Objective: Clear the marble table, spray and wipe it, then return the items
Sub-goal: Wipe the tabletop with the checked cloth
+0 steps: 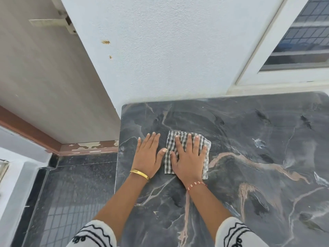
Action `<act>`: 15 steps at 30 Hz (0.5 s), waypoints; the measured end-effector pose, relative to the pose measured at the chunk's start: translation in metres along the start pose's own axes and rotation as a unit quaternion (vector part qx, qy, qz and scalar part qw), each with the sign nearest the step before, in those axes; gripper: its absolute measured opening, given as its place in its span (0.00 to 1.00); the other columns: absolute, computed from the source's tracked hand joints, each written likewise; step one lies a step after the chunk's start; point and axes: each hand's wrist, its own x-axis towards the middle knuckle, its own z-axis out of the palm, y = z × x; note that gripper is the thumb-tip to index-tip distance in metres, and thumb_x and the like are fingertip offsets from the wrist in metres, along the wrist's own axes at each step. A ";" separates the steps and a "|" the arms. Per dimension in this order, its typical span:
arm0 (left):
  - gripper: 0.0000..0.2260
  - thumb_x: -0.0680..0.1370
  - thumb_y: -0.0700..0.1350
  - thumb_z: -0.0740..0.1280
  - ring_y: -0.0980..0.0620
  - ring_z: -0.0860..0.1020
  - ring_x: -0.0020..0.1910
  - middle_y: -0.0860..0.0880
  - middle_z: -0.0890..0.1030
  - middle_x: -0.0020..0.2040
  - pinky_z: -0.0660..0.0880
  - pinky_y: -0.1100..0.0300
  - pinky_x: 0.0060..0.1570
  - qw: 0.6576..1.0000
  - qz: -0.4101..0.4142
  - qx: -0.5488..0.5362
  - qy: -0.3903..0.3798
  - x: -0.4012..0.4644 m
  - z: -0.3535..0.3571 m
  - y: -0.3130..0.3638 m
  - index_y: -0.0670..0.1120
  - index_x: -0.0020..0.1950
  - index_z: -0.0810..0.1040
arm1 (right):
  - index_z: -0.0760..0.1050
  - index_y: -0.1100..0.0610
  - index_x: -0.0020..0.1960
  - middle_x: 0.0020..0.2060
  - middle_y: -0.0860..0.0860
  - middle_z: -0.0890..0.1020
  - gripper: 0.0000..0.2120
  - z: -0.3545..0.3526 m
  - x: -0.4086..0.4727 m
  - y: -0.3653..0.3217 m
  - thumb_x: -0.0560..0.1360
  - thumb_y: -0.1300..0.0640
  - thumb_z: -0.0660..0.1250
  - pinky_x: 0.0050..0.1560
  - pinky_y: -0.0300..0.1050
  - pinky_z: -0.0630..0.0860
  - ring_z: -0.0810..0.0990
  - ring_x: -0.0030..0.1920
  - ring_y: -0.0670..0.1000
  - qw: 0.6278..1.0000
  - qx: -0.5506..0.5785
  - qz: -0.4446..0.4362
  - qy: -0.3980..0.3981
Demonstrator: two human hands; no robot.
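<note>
A dark marble table (249, 139) with tan veins fills the lower right. A folded black-and-white checked cloth (170, 139) lies flat on it near the left end. My right hand (189, 157) presses flat on the cloth with fingers spread. My left hand (148, 154) rests flat on the bare marble just left of the cloth, thumb touching its edge. Wet smears show on the marble (259, 142) to the right.
A white wall (169, 50) runs along the table's far edge. A window frame (258, 73) stands at the back right. Left of the table's edge there is dark tiled floor (76, 193) and a door (44, 77).
</note>
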 end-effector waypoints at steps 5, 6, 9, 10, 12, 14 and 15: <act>0.52 0.60 0.71 0.19 0.50 0.48 0.77 0.49 0.52 0.77 0.39 0.50 0.75 0.999 -0.038 0.025 -0.018 0.019 -0.005 -0.025 0.48 0.76 0.51 | 0.65 0.47 0.72 0.71 0.59 0.68 0.30 0.000 0.046 -0.016 0.74 0.40 0.46 0.68 0.69 0.57 0.61 0.73 0.64 1.000 0.017 0.000 -0.018; 0.53 0.59 0.71 0.18 0.50 0.47 0.77 0.49 0.52 0.78 0.38 0.50 0.74 0.999 -0.038 0.032 -0.023 0.023 -0.006 -0.030 0.48 0.76 0.50 | 0.61 0.46 0.74 0.73 0.59 0.64 0.31 -0.001 0.056 -0.018 0.74 0.39 0.43 0.70 0.69 0.52 0.56 0.75 0.63 1.000 0.013 -0.001 -0.022; 0.54 0.57 0.71 0.18 0.50 0.47 0.77 0.49 0.51 0.78 0.38 0.51 0.74 0.998 -0.046 0.039 -0.016 0.039 -0.009 -0.044 0.48 0.76 0.49 | 0.50 0.45 0.76 0.77 0.57 0.54 0.29 -0.001 0.091 -0.024 0.76 0.39 0.41 0.72 0.66 0.41 0.45 0.77 0.61 1.000 0.018 0.002 -0.019; 0.54 0.57 0.71 0.18 0.50 0.47 0.77 0.49 0.51 0.78 0.38 0.51 0.75 0.998 -0.049 0.035 -0.012 0.044 -0.010 -0.049 0.48 0.76 0.50 | 0.49 0.45 0.76 0.77 0.57 0.52 0.28 -0.001 0.104 -0.027 0.77 0.40 0.44 0.72 0.66 0.40 0.43 0.77 0.61 1.000 0.019 0.008 -0.019; 0.54 0.58 0.72 0.19 0.50 0.47 0.77 0.49 0.51 0.78 0.39 0.51 0.75 0.998 -0.054 0.016 -0.002 0.057 -0.013 -0.058 0.48 0.76 0.50 | 0.48 0.45 0.76 0.77 0.57 0.51 0.28 0.000 0.129 -0.035 0.78 0.40 0.46 0.72 0.66 0.39 0.42 0.76 0.60 1.000 0.021 0.018 -0.011; 0.54 0.59 0.73 0.21 0.50 0.48 0.77 0.49 0.52 0.77 0.40 0.52 0.75 0.998 -0.061 -0.004 0.011 0.068 -0.016 -0.068 0.48 0.76 0.51 | 0.48 0.46 0.76 0.77 0.57 0.51 0.28 0.003 0.149 -0.043 0.78 0.40 0.46 0.72 0.66 0.39 0.42 0.76 0.60 0.999 0.025 0.036 -0.006; 0.53 0.59 0.73 0.22 0.50 0.48 0.77 0.49 0.52 0.77 0.40 0.52 0.75 0.997 -0.068 -0.017 0.022 0.071 -0.018 -0.072 0.48 0.76 0.52 | 0.47 0.46 0.76 0.77 0.57 0.50 0.28 0.004 0.155 -0.046 0.78 0.40 0.46 0.72 0.67 0.39 0.42 0.76 0.60 0.999 0.027 0.047 -0.003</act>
